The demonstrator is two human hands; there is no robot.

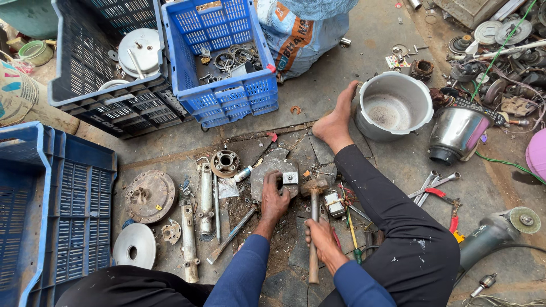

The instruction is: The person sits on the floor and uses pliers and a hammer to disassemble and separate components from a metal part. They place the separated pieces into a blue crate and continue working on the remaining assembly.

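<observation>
Head view, looking down at a cluttered floor [364, 62]. At centre, a small square metal block [290, 178] resting on a flat grey plate [268, 170], pinned there by the left hand [274, 200], fingers pressed down on plate and block edge; likely held so to keep the piece from jumping under a blow. Right hand [322, 237] closed around the wooden handle of a hammer [314, 196], head poised just beside the block, touching or nearly so; cannot tell which. Blue sleeves on both arms, dark trousers, one bare foot [335, 122] stretched forward for balance.

Around the work: to the left, a round bearing housing [225, 163], two pale metal tubes [205, 196], a rusty disc [150, 195] and a plain silver disc [135, 246], laid out within reach. To the right, loose spanners [433, 183], red-handled pliers [441, 194] and an angle grinder [500, 226], parked near the hammer side.

Further out: an open aluminium pot [393, 108] beside the foot, a steel jar [458, 133] on its side next to it. Blue crate [224, 57] of small metal rings and scrap at top centre, a darker crate [108, 68] holding pale lids beside it, another blue crate [51, 210] at far left. Behind the crates, a stuffed white sack [304, 31] with orange and blue print, bulging and slumped. Heap of scrap parts at top right.
</observation>
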